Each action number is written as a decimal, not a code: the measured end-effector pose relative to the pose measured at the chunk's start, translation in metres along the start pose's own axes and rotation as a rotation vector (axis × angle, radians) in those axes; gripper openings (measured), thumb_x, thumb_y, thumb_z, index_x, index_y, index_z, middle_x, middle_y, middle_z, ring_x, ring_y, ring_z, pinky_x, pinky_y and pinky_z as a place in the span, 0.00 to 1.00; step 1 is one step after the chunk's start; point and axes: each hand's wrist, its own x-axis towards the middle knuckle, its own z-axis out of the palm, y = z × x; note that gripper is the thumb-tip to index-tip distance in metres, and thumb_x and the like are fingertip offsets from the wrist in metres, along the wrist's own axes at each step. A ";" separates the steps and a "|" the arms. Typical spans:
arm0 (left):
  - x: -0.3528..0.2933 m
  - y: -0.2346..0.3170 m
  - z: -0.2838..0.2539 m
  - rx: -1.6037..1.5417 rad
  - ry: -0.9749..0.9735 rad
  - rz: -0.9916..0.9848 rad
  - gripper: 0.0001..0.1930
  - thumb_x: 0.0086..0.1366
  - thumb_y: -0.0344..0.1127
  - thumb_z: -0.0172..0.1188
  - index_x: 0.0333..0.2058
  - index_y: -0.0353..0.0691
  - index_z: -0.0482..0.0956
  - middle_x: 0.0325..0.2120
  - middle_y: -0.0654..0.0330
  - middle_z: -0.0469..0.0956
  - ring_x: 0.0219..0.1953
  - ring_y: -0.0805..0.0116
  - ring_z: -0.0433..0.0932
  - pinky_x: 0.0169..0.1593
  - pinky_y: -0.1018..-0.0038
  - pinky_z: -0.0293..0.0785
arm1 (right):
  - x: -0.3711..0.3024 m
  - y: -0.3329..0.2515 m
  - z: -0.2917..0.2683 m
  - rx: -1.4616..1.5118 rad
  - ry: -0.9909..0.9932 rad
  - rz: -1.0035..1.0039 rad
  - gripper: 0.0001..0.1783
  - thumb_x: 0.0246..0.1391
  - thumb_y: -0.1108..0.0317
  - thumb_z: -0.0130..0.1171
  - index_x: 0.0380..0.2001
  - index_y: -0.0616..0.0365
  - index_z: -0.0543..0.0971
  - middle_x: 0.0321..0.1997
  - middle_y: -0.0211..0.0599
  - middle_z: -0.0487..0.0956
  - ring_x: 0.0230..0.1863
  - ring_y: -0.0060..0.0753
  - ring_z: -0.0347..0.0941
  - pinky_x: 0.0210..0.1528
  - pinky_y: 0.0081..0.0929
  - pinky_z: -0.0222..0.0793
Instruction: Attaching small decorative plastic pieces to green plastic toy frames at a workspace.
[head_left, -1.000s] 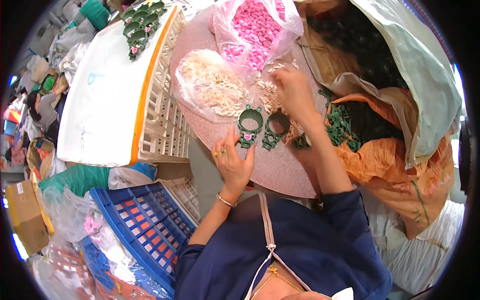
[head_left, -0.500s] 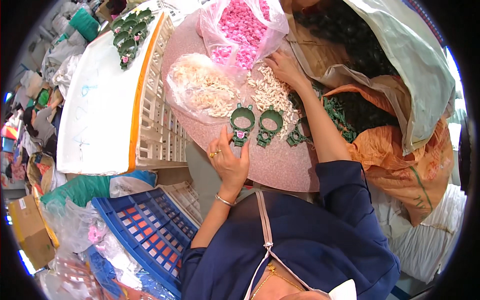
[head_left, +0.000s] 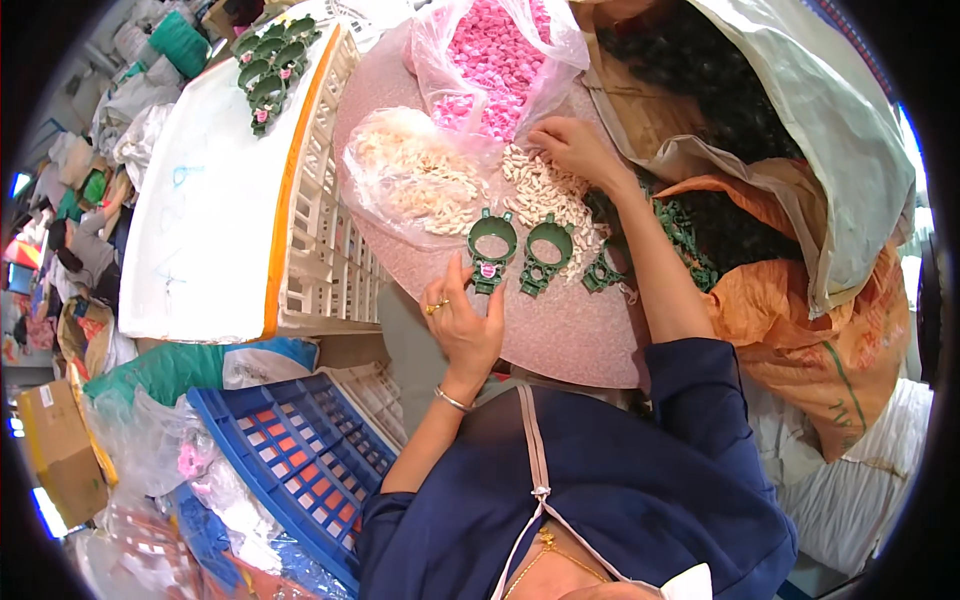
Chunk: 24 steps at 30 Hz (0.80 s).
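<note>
My left hand [head_left: 463, 325] pinches the lower end of a green plastic piece [head_left: 478, 262] between thumb and fingers. This piece has a round ring on top and a small pink flower on its stem. Beside it lie a second green ring piece [head_left: 535, 272] and a third [head_left: 600, 272], partly covered by my right forearm. My right hand [head_left: 578, 150] is above the far end of a loose pile of small cream-white pieces [head_left: 545, 190], next to the pink bag. Its fingers are bent together, and whatever is between the fingertips is hidden.
A clear bag of pink pieces [head_left: 495, 60] and a bag of cream pieces [head_left: 400, 165] sit on the pink table [head_left: 560, 345]. Sacks of dark green parts [head_left: 740, 215] crowd the right. At left, a white lid [head_left: 215, 220] bears joined green pieces [head_left: 270, 70]; a blue crate [head_left: 290, 450] stands below.
My right hand has drawn slightly back toward me from the pink bag's edge, its fingers more curled. My left hand stays at the first green piece. The whole view has shifted a little.
</note>
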 end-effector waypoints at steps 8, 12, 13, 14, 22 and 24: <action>-0.003 -0.003 0.004 -0.041 -0.011 -0.038 0.41 0.50 0.33 0.75 0.62 0.31 0.66 0.41 0.56 0.81 0.46 0.55 0.73 0.56 0.56 0.64 | -0.002 -0.005 0.018 -0.195 -0.165 -0.276 0.07 0.52 0.73 0.59 0.30 0.69 0.76 0.30 0.54 0.78 0.34 0.53 0.76 0.39 0.44 0.70; -0.003 -0.004 0.001 -0.021 0.004 -0.031 0.40 0.51 0.33 0.74 0.61 0.31 0.66 0.41 0.56 0.81 0.46 0.54 0.73 0.57 0.56 0.63 | -0.014 -0.033 0.009 -0.189 -0.014 -0.089 0.08 0.54 0.76 0.58 0.38 0.65 0.81 0.35 0.53 0.81 0.39 0.52 0.79 0.41 0.37 0.72; -0.002 -0.004 0.001 -0.010 0.008 -0.016 0.39 0.51 0.33 0.74 0.61 0.31 0.66 0.41 0.56 0.81 0.46 0.54 0.73 0.57 0.56 0.63 | -0.011 -0.038 0.009 -0.188 -0.015 -0.087 0.08 0.54 0.76 0.58 0.38 0.65 0.81 0.35 0.53 0.81 0.39 0.52 0.79 0.41 0.37 0.72; -0.002 -0.004 0.001 -0.008 0.007 -0.018 0.39 0.51 0.33 0.74 0.61 0.31 0.66 0.41 0.56 0.81 0.46 0.54 0.73 0.57 0.56 0.63 | -0.006 -0.042 0.010 -0.174 0.069 -0.100 0.09 0.55 0.76 0.57 0.39 0.64 0.82 0.38 0.52 0.82 0.42 0.51 0.79 0.44 0.37 0.73; 0.000 -0.001 0.004 0.004 0.011 0.000 0.39 0.52 0.33 0.73 0.61 0.31 0.67 0.39 0.57 0.80 0.44 0.55 0.74 0.54 0.57 0.65 | 0.080 -0.026 0.052 -0.232 0.253 -0.235 0.19 0.57 0.68 0.56 0.52 0.51 0.81 0.62 0.43 0.76 0.64 0.48 0.68 0.68 0.57 0.57; -0.001 -0.003 0.004 0.005 0.018 0.005 0.38 0.52 0.33 0.73 0.61 0.31 0.67 0.39 0.57 0.80 0.43 0.56 0.75 0.52 0.57 0.66 | 0.084 -0.035 0.074 -0.378 0.235 -0.007 0.25 0.59 0.62 0.52 0.61 0.42 0.75 0.70 0.38 0.68 0.71 0.49 0.59 0.70 0.71 0.44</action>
